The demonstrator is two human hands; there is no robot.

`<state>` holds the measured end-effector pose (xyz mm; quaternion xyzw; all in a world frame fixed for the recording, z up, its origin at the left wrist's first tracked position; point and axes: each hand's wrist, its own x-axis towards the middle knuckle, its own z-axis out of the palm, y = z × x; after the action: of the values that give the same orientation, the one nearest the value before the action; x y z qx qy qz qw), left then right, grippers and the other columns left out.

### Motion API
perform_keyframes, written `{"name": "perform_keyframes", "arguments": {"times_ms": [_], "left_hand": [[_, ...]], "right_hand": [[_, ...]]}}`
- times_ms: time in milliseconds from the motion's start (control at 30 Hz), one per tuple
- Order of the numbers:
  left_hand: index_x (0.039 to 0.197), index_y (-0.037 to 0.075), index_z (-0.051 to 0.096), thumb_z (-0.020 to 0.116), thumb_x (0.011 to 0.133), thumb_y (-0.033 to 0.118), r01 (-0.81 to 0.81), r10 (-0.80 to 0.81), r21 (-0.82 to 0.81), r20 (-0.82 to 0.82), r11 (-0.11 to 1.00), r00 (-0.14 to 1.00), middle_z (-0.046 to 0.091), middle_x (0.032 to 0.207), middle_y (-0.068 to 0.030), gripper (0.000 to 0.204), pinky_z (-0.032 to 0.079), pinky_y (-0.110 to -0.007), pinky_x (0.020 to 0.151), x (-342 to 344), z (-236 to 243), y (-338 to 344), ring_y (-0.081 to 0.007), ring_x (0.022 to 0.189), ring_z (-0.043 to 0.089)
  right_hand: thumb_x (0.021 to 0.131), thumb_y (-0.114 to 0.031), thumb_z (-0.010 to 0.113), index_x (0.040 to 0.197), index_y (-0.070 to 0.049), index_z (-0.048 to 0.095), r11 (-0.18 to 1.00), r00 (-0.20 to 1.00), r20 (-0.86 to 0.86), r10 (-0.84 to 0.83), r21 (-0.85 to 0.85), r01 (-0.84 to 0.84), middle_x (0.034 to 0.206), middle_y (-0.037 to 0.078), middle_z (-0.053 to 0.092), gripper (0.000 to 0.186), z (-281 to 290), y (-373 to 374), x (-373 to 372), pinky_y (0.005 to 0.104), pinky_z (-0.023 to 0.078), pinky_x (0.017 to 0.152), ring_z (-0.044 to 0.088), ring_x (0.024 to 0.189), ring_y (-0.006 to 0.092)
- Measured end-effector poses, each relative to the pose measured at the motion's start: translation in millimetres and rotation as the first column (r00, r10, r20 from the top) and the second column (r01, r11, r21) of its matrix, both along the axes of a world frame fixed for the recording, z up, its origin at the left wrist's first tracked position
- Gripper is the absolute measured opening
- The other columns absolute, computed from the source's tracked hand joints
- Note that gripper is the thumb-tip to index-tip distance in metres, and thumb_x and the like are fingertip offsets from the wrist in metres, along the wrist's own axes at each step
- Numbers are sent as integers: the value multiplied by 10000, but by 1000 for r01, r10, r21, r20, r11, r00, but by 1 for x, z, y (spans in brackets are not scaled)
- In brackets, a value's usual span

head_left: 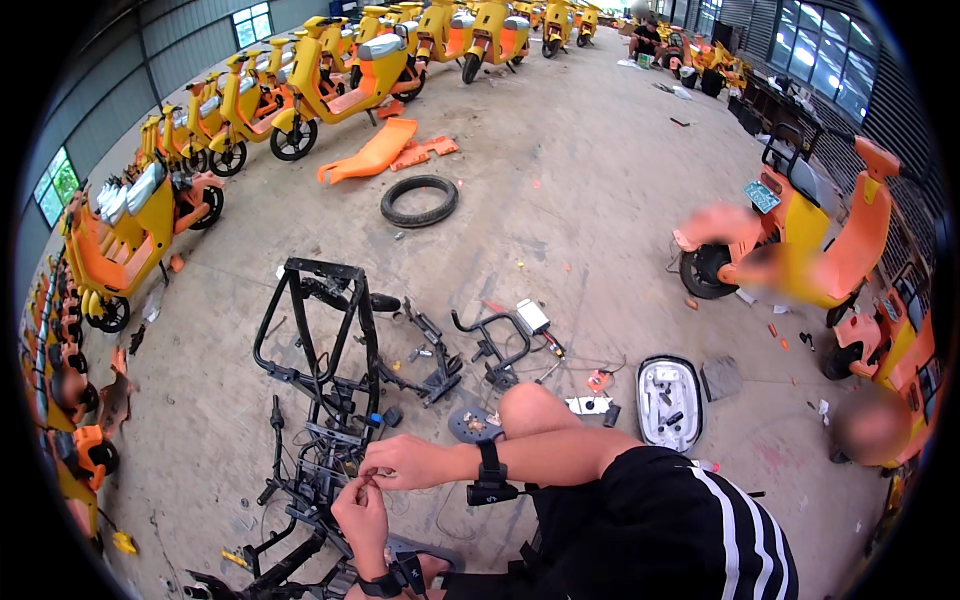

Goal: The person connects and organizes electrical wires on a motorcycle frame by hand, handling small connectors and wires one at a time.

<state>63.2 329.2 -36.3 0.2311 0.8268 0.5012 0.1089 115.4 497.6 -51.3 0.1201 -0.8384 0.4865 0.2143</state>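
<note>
A stripped black scooter frame point(362, 335) lies on the concrete floor in front of me, its tubes and loose cables running down toward my feet. Over its lower part my two hands meet at the fingertips. My left hand point(360, 515) is closed in a pinch, the fingers bent up toward the other hand. My right hand point(410, 462) reaches in from the right, thumb and fingers pressed together at the same spot. What they pinch is too small to make out. Just above them a small blue-capped part point(375, 420) sits on the frame.
A white-lined tray point(670, 362) with small parts stands to the right. Metal brackets point(495, 345), a white box-shaped unit point(533, 317) and a tyre point(419, 202) lie ahead. Orange panels point(370, 152) rest farther off. Yellow scooters point(345, 95) line the left and back; another scooter point(800, 240) stands right.
</note>
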Motion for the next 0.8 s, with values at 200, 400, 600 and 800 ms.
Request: {"name": "perform_keyframes", "arguments": {"times_ms": [200,400,600,800], "left_hand": [[883,-106,668,650,859,80,27,-30,-103,-31,994,999,529,587,-20,188,354,-253,498,2,5,-6,-52,563,422],[979,-97,689,619,911,83,-36,18,89,190,995,982,667,742,-23,205,421,-221,566,-3,-4,-3,-50,646,544],[1021,-55,712,588,941,97,-95,52,164,247,982,967,559,657,46,212,311,-208,459,-2,-26,1,-11,528,422],[811,24,646,567,960,116,-43,-26,298,225,954,974,419,560,75,192,227,-225,399,-5,-23,-4,-23,433,333]], "right_hand": [[830,-157,661,978,-42,701,998,995,100,-7,59,1,885,109,691,192,-4,-4,-1,360,526,663,655,748,263],[882,-152,660,1007,-29,697,995,991,90,-97,-17,99,922,132,698,179,0,-8,-6,357,540,712,676,806,294],[874,-147,663,1018,-27,704,990,989,42,-142,14,141,932,141,698,192,-9,-9,-6,358,544,737,676,835,303],[876,-151,666,1020,-28,706,986,986,-4,-167,-6,167,935,131,703,194,6,-13,-2,339,550,725,682,825,291]]}}
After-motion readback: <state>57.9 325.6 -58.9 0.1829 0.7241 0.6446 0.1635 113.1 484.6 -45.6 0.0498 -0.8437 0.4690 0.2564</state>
